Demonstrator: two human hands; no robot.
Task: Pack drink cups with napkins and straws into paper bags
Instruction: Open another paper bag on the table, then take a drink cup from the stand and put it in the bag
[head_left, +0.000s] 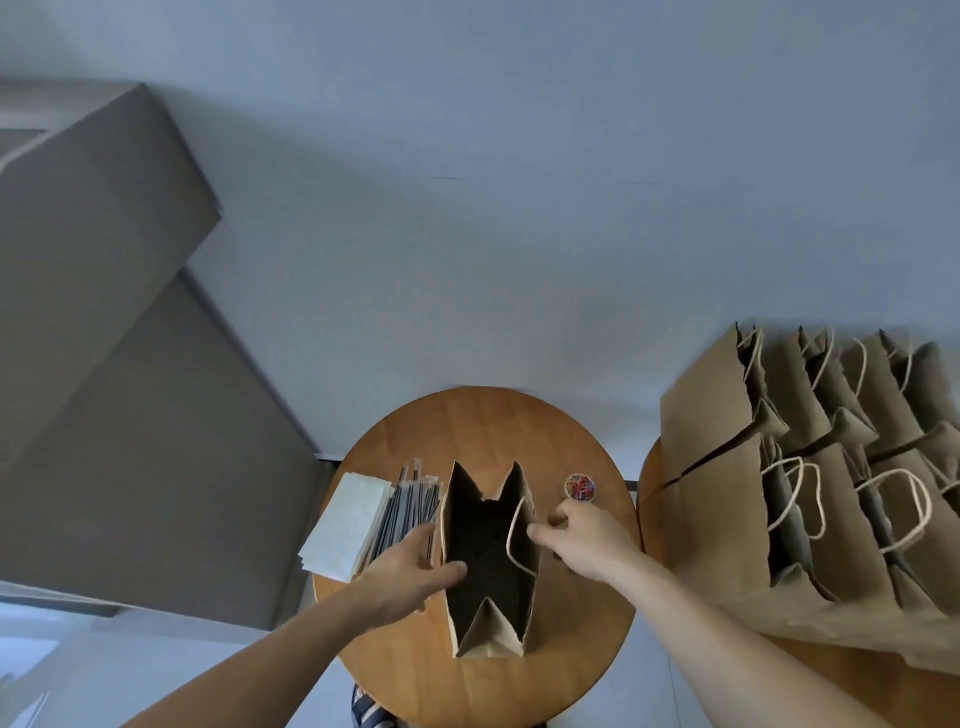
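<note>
Some straws (410, 512), perhaps bands (579, 487), beside bag (488, 636).

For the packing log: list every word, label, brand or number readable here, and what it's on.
No readable text anywhere.
The open paper bag, bags on the right and napkins: plain, no print visible.
The straws and tub of coloured bands: too small to show any print.

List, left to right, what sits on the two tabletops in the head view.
napkin stack → straws → open paper bag → dish of rubber bands → group of paper bags
</note>
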